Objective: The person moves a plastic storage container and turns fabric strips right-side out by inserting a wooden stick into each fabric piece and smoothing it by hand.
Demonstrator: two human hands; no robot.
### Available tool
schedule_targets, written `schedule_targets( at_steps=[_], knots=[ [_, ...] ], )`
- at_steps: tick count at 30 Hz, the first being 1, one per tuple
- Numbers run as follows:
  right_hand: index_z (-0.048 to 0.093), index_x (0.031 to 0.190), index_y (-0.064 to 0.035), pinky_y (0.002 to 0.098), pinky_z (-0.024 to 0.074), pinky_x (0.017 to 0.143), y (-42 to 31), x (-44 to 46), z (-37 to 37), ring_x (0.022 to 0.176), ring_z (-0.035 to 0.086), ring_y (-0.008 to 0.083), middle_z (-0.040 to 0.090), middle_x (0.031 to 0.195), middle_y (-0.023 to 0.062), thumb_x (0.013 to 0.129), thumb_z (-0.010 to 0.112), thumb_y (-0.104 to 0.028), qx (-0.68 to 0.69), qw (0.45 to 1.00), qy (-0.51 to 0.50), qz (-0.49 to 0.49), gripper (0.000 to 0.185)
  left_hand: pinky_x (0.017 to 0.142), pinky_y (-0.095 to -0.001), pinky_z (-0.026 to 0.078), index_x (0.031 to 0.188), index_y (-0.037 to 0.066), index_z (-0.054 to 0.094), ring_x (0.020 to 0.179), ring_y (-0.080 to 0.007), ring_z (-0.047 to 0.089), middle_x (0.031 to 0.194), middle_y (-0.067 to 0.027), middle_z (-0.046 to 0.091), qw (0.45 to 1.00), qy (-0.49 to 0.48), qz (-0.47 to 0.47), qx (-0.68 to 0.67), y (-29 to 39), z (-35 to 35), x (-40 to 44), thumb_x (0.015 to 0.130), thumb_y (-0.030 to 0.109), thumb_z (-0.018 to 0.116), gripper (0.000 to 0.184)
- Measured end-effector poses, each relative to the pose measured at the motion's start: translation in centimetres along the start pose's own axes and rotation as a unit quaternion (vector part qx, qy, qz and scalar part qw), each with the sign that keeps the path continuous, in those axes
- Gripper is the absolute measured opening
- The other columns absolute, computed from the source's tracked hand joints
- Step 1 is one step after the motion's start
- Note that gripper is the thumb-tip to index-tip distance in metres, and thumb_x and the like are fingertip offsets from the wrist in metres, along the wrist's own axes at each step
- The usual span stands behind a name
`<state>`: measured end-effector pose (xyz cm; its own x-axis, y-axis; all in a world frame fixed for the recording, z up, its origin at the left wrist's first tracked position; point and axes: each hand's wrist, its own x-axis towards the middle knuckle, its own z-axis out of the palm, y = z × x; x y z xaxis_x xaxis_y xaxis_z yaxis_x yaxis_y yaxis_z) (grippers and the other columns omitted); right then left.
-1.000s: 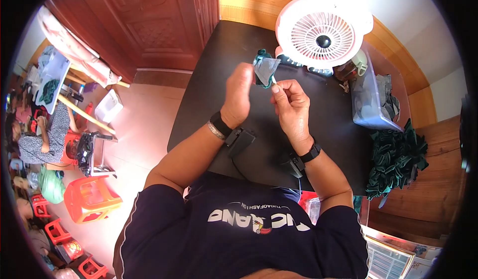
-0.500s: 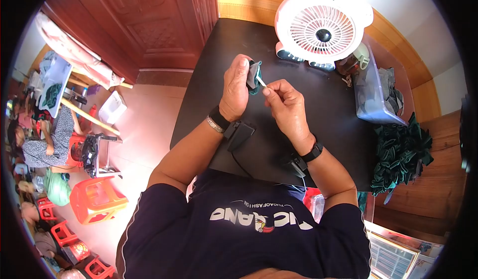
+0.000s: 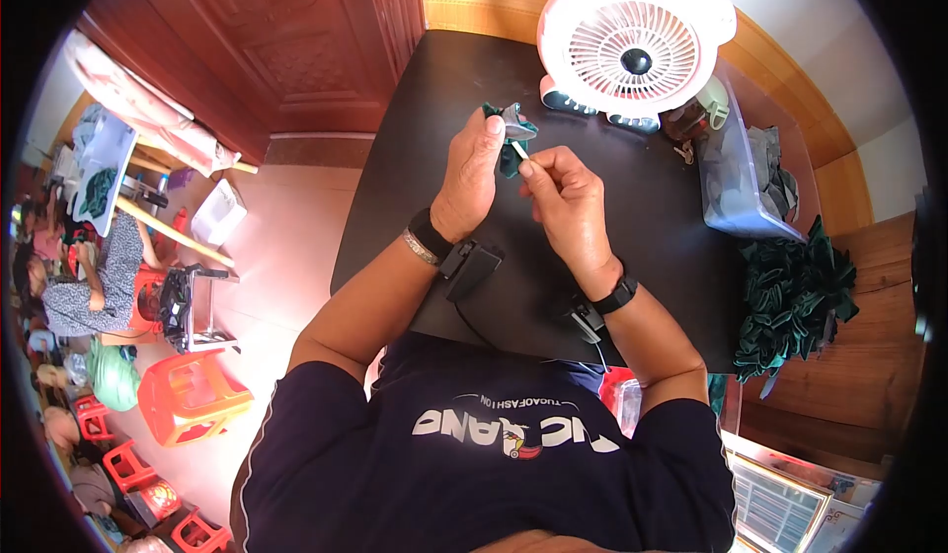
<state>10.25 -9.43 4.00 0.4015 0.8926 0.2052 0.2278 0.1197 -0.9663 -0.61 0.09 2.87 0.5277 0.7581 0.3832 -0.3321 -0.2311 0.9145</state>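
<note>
Above the black table [image 3: 652,247], my left hand [image 3: 468,170] holds a small dark green fabric piece [image 3: 515,128] with a grey patch, its fingers mostly hidden behind the thumb and palm. My right hand [image 3: 570,197] pinches a thin white stick [image 3: 520,150] whose far end meets the fabric. Both hands are close together over the table's middle. A heap of dark green gathered fabric [image 3: 795,301] hangs at the table's right edge.
A pink and white fan [image 3: 637,61] stands at the back. Right of it is a clear bin [image 3: 736,193] with grey cloth pieces. Red stools [image 3: 193,397] and a seated person [image 3: 94,281] are at the left, beyond the floor.
The green fabric has turned in my left hand and its ruffled edge now shows above the thumb. Compared with one second ago, both hands sit slightly closer together. My right hand keeps its pinch.
</note>
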Motion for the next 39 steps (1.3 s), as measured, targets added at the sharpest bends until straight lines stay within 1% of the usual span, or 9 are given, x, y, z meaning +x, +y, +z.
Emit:
schedule_targets(
  at_steps=[5,8,11,16,18,21,25,28,39],
  knots=[
    [0.061,0.086,-0.0055,0.0196,0.0341,0.041,-0.7,0.6,-0.6,0.046,0.045,0.004,0.059,0.065,0.0001,0.097,0.058,-0.02,0.128,0.985,-0.079,0.088,0.018,0.097,-0.0336,0.041,0.126,0.0,0.048,0.105,-0.0191,0.056,0.114,-0.0111,0.059,0.992,0.011,-0.008,-0.128,1.6,1.4,-0.2,0.1,0.028,0.041,0.04],
    [0.062,0.088,-0.0062,0.0188,0.0339,0.041,-0.9,0.8,-1.1,0.046,0.046,0.0038,0.059,0.065,-0.0001,0.098,0.056,-0.022,0.157,0.974,-0.106,0.124,0.02,0.094,-0.0353,0.043,0.127,-0.001,0.046,0.105,-0.0199,0.057,0.113,-0.0106,0.059,0.986,-0.019,-0.028,-0.166,1.8,0.6,-0.1,0.096,0.026,0.044,0.041],
    [0.062,0.089,-0.0068,0.0181,0.0333,0.041,-0.9,0.7,-1.3,0.046,0.046,0.0036,0.059,0.064,-0.0005,0.098,0.055,-0.025,0.163,0.968,-0.123,0.144,0.022,0.079,-0.0285,0.045,0.124,-0.002,0.049,0.09,-0.0143,0.057,0.106,-0.0086,0.061,0.962,-0.011,-0.055,-0.268,1.6,0.0,-0.1,0.096,0.027,0.044,0.04],
    [0.063,0.089,-0.0067,0.0181,0.0336,0.041,-0.9,0.5,-1.2,0.047,0.046,0.0033,0.059,0.065,-0.0013,0.098,0.057,-0.024,0.174,0.962,-0.139,0.159,0.02,0.054,-0.0196,0.031,0.115,0.0,0.053,0.061,-0.0052,0.04,0.084,-0.002,0.057,0.988,0.024,-0.067,-0.138,2.2,-0.3,-0.1,0.098,0.026,0.042,0.033],
    [0.063,0.088,-0.0061,0.0183,0.0345,0.043,-0.5,0.4,-0.8,0.049,0.046,0.0026,0.059,0.065,-0.0016,0.096,0.06,-0.02,0.128,0.983,-0.083,0.106,0.016,0.053,-0.0196,0.031,0.113,0.001,0.054,0.06,-0.0054,0.04,0.08,-0.0003,0.054,0.987,0.03,-0.098,-0.126,2.2,-0.1,-0.2,0.098,0.025,0.043,0.031],
    [0.063,0.086,-0.005,0.0185,0.036,0.045,0.4,0.1,0.0,0.054,0.047,0.0017,0.06,0.067,-0.0019,0.093,0.064,-0.014,0.093,0.995,-0.012,0.032,0.012,0.052,-0.0196,0.03,0.111,0.003,0.054,0.06,-0.0048,0.039,0.075,0.0011,0.051,0.999,0.013,-0.049,-0.019,0.8,0.8,-0.6,0.098,0.024,0.046,0.027],
    [0.063,0.083,-0.0039,0.0185,0.0376,0.049,0.5,0.1,0.1,0.059,0.048,0.0009,0.061,0.069,-0.002,0.09,0.068,-0.011,0.062,0.997,0.03,-0.023,0.011,0.052,-0.0189,0.029,0.113,0.004,0.052,0.058,-0.0045,0.038,0.076,0.0003,0.051,0.992,-0.004,-0.08,-0.096,0.9,0.6,-0.7,0.098,0.028,0.047,0.028],
    [0.063,0.082,-0.0033,0.0187,0.038,0.05,0.2,0.6,-0.4,0.059,0.048,0.0011,0.061,0.069,-0.0019,0.088,0.069,-0.01,0.031,0.999,0.027,0.031,0.011,0.052,-0.019,0.029,0.114,0.004,0.051,0.057,-0.005,0.039,0.076,-0.0001,0.052,0.981,0.003,-0.095,-0.17,1.4,0.5,-0.3,0.099,0.031,0.045,0.031],
    [0.064,0.083,-0.0015,0.0209,0.0463,0.061,0.6,0.9,-1.1,0.063,0.054,0.0034,0.062,0.069,-0.0019,0.084,0.072,-0.005,-0.023,0.998,0.03,-0.05,0.009,0.051,-0.0211,0.029,0.103,-0.003,0.056,0.054,-0.0075,0.037,0.073,-0.0038,0.051,0.989,-0.014,-0.075,-0.13,1.6,-1.5,0.7,0.079,0.013,0.044,0.03]
  ],
)
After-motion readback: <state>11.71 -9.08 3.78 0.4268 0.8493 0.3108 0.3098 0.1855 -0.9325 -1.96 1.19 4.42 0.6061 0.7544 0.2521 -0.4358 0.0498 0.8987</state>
